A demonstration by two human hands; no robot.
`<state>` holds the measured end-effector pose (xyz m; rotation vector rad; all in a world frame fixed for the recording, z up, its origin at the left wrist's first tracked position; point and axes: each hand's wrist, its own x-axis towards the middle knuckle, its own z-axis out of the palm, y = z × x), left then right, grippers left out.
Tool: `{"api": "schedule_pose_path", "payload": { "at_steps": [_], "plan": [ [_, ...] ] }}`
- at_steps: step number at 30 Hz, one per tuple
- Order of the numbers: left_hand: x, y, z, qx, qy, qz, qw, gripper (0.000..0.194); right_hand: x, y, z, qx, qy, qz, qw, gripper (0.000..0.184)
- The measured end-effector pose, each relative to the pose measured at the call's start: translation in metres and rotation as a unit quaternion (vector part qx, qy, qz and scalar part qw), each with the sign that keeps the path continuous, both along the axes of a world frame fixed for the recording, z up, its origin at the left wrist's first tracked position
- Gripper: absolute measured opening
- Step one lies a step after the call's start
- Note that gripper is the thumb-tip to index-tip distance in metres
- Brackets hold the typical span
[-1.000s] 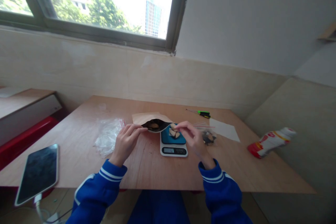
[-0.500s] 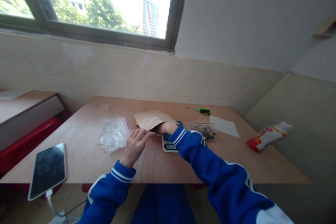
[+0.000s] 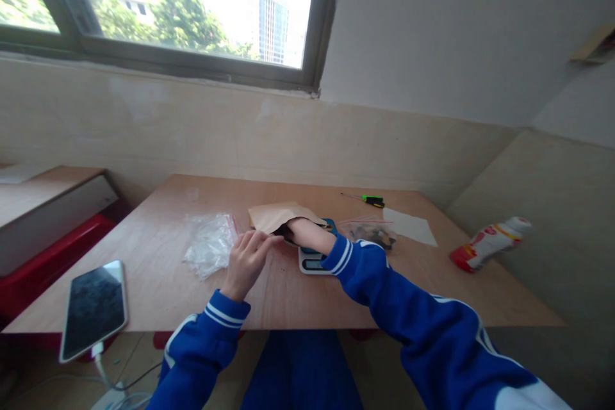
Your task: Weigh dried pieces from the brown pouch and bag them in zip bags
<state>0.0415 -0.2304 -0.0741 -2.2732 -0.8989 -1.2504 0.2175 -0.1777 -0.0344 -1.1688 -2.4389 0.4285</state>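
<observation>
Near the tabletop's [image 3: 288, 295] middle, the left hand [image 3: 247, 259] pinches the mouth of the paper bag [image 3: 276, 214] beside the scale [image 3: 312, 261], while the right hand is buried inside it, its grip hidden.

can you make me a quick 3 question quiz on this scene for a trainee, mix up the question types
1. True or false: the right hand is reaching inside the brown paper bag.
2. Multiple choice: what does the left hand touch? A) the phone B) the open edge of the brown paper bag C) the bottle
3. Fill in: the right forearm crosses above the small digital ____.

Key
1. True; the hand is hidden in the bag past the wrist.
2. B; the phone lies at the table's near left edge and the bottle lies to the right, off the table, both untouched.
3. Scale.
</observation>
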Motion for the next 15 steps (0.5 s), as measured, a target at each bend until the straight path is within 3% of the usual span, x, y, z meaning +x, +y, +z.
{"api": "schedule_pose_path", "payload": {
  "at_steps": [4,8,15],
  "plan": [
    [-0.003,0.002,0.002,0.0,0.002,0.01,1.0,0.029,0.01,-0.021,0.023,-0.038,-0.06,-0.024,0.997,0.016],
    [-0.004,0.002,0.007,-0.002,0.003,0.017,1.0,0.028,0.02,-0.035,0.042,-0.024,-0.04,0.001,0.999,0.011],
    [0.002,0.001,0.011,-0.012,0.001,0.007,1.0,0.025,0.033,-0.043,0.047,-0.026,-0.011,0.059,0.998,0.025]
  ]
}}
